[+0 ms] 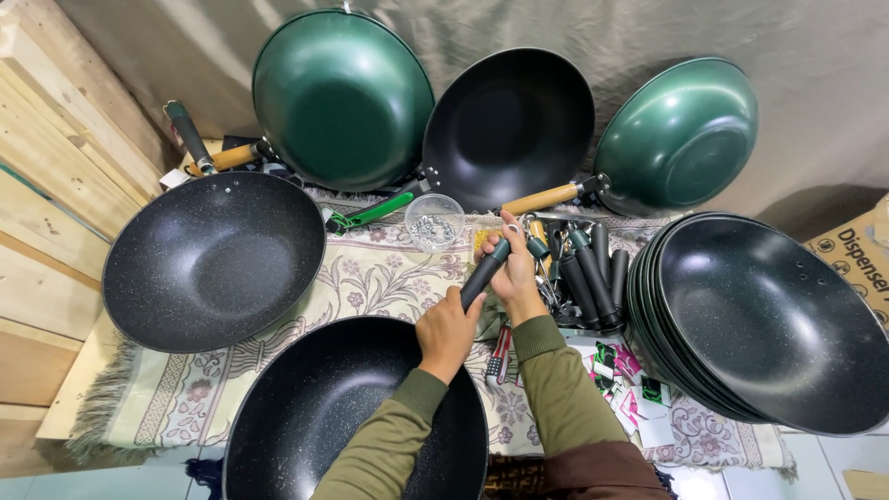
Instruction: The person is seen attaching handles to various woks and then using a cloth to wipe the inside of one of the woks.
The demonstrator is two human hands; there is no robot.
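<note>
My left hand [446,331] grips the lower end of a black pan handle [483,274] at the rim of a black speckled wok [333,417] in front of me. My right hand [515,274] holds the upper, green-tipped end of the same handle, fingers pinched near its metal ring. A pile of loose black handles [586,273] lies just right of my hands. Beyond my hands, a clear plastic cup of small screws [434,222] stands on the patterned cloth [370,278]. A red screwdriver [499,354] lies under my right wrist.
A handleless black wok [213,261] sits at left. Two green woks [343,97] [679,137] and a black one [507,125] lean against the backdrop. A stack of black woks [759,324] fills the right. Wooden planks [46,185] line the left; small cards [630,389] lie scattered.
</note>
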